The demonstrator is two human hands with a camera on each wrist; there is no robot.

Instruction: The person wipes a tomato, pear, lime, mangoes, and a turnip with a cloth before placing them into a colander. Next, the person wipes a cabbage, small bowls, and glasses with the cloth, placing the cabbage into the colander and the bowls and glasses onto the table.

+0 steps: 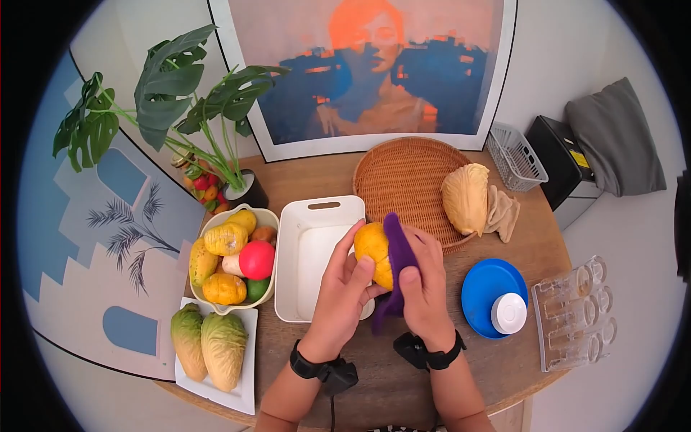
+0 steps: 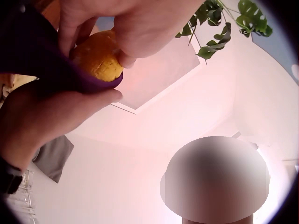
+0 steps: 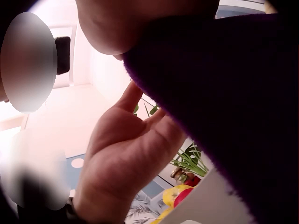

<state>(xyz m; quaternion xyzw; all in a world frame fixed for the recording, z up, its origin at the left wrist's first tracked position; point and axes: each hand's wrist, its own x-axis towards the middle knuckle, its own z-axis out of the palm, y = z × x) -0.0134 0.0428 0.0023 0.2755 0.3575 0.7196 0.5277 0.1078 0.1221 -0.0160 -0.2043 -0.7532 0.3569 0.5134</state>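
A yellow-orange round fruit [image 1: 373,252] is held by my left hand [image 1: 344,277], thumb on its near side, over the right edge of a white plastic basin [image 1: 295,248]. My right hand [image 1: 426,288] grips a purple cloth [image 1: 403,263], thumb in front, and presses it against the fruit's right side. In the left wrist view the cloth [image 2: 88,83] wraps under the fruit [image 2: 105,58]. The cloth [image 3: 210,102] fills much of the right wrist view and hides the fruit there.
Left of the basin, a cream bowl [image 1: 274,277] holds several fruits; a white plate [image 1: 250,360] bears two cabbages. Behind lies a wicker tray [image 1: 403,180] with a pale cabbage-like item [image 1: 464,200] at its edge. To the right are a blue plate [image 1: 479,288], white cup [image 1: 509,313] and glass rack [image 1: 572,317].
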